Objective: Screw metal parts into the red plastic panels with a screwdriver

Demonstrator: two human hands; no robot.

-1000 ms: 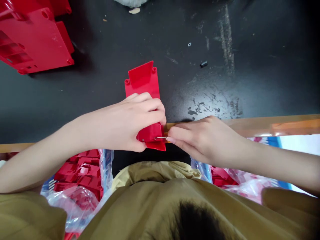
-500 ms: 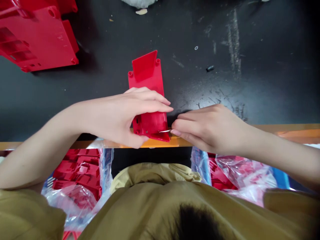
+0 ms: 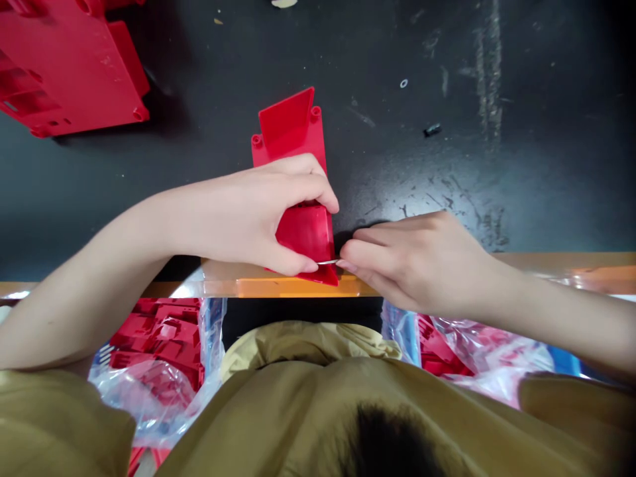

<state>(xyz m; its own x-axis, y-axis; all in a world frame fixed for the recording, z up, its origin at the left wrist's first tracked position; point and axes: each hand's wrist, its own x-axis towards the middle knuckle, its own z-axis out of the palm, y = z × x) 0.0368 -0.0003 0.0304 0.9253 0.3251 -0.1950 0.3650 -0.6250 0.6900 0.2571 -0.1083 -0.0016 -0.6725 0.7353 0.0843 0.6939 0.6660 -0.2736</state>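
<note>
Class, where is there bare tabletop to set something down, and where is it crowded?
Room: the tabletop between the big red part and small red part, bar specks; and right of the ring and black bit, though scuffed. Crowded: the front edge, where the left hand grips the small red part and the right hand a metal tool.

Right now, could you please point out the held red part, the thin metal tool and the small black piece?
Red part [image 3: 309, 232]: head view, on its uncovered flat face.
Thin metal tool [image 3: 328, 262]: head view, on its exposed shaft.
Small black piece [image 3: 432, 130]: head view, on its middle.
</note>
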